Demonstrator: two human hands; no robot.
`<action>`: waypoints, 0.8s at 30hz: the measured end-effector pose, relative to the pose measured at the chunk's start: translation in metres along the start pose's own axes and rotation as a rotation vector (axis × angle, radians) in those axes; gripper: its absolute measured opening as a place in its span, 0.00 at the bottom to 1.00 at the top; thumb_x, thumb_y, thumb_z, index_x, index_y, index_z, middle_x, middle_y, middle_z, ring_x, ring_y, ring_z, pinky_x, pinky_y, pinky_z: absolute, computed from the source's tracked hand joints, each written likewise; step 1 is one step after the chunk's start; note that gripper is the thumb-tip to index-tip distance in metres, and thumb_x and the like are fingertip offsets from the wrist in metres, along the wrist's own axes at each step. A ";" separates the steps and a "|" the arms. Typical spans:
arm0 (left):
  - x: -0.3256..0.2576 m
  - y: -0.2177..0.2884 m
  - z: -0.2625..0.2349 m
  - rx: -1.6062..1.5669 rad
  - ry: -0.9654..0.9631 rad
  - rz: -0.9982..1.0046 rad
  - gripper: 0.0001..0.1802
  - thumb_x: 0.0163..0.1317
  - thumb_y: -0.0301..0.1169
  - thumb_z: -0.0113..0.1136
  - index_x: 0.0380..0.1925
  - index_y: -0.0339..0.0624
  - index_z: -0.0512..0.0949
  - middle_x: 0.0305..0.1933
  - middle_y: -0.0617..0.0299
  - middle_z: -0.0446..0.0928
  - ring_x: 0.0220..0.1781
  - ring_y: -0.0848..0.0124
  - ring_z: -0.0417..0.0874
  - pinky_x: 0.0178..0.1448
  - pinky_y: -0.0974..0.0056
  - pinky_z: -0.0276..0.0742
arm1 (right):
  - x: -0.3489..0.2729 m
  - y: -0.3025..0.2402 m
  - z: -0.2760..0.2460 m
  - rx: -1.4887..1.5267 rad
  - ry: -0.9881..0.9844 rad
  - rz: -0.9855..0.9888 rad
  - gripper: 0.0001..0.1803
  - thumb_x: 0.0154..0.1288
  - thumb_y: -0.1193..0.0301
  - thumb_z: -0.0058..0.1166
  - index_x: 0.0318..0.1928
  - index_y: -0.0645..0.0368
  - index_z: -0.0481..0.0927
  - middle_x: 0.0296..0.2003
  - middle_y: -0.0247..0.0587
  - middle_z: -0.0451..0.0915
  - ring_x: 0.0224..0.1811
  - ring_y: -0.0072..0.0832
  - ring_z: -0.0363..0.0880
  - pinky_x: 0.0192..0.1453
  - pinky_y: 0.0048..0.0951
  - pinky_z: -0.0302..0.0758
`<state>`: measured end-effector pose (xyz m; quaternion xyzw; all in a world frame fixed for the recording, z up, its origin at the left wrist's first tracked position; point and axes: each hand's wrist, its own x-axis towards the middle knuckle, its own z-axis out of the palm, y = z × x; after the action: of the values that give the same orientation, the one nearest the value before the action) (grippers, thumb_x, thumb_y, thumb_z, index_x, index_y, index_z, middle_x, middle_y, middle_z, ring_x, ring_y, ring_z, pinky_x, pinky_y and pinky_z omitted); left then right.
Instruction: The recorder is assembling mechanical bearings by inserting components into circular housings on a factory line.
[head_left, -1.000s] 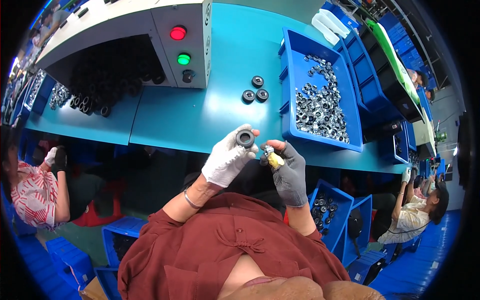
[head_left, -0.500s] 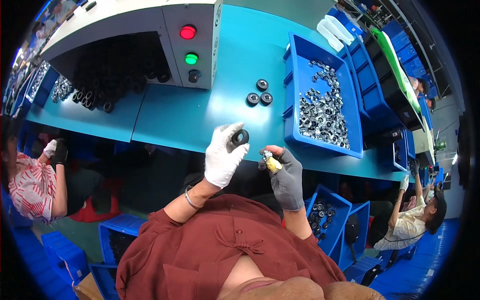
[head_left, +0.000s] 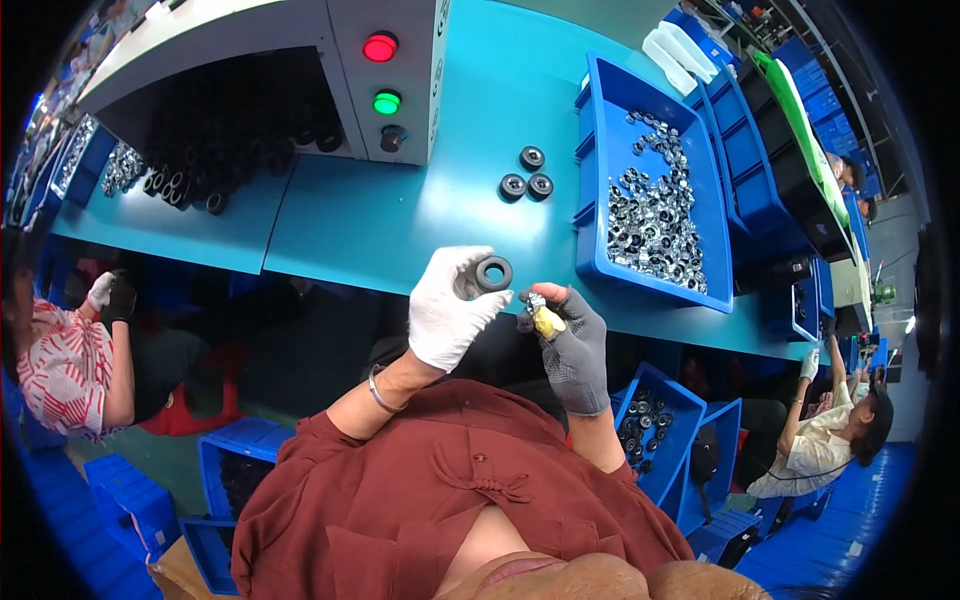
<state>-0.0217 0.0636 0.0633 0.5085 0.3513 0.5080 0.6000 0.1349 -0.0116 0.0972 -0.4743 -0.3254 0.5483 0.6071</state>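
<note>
My left hand (head_left: 440, 318), in a white glove, pinches a black rubber ring (head_left: 481, 277) whose hole faces up toward me. Just to its right, my right hand (head_left: 577, 358), in a grey dotted glove, is closed on a small shiny metal part (head_left: 535, 299). One fingertip of that glove is bare, and another finger has a yellow covering (head_left: 548, 323). A small gap separates the ring and the metal part, both held above the table's near edge. Beyond my hands, three black wheels with metal centres (head_left: 513, 187) lie grouped on the teal table (head_left: 360, 225).
Right of the wheels stands a blue tray (head_left: 588, 150) of shiny metal parts (head_left: 655, 235). A white machine (head_left: 400, 25) with red and green lights is at the back left, black rings (head_left: 215, 203) around its opening. By my right elbow, a blue bin (head_left: 680, 400) holds wheels. Co-workers sit on both sides.
The black ring has tilted in my left fingers, so its hole now shows more fully. My left hand has edged toward the right one. The view has shifted slightly.
</note>
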 end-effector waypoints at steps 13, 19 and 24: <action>-0.002 0.002 0.000 0.013 -0.013 0.018 0.30 0.53 0.10 0.68 0.57 0.33 0.72 0.51 0.58 0.77 0.50 0.74 0.81 0.53 0.70 0.80 | -0.001 0.000 -0.001 0.013 0.005 0.002 0.17 0.69 0.78 0.56 0.56 0.67 0.78 0.48 0.41 0.82 0.44 0.23 0.80 0.52 0.24 0.76; -0.002 0.002 0.001 0.042 -0.017 0.041 0.31 0.53 0.11 0.69 0.58 0.33 0.72 0.52 0.58 0.78 0.50 0.74 0.81 0.53 0.71 0.80 | -0.001 -0.001 -0.002 0.023 0.009 0.007 0.16 0.69 0.78 0.55 0.57 0.67 0.78 0.48 0.41 0.82 0.46 0.23 0.80 0.53 0.23 0.76; -0.004 0.005 -0.001 0.020 -0.021 0.029 0.31 0.53 0.11 0.69 0.58 0.33 0.72 0.53 0.58 0.78 0.50 0.75 0.81 0.52 0.71 0.80 | -0.003 -0.002 0.002 -0.004 0.012 -0.002 0.16 0.69 0.78 0.55 0.56 0.68 0.78 0.48 0.42 0.82 0.45 0.23 0.80 0.53 0.23 0.76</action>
<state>-0.0245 0.0596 0.0676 0.5245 0.3428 0.5078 0.5912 0.1332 -0.0136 0.0997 -0.4782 -0.3234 0.5443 0.6087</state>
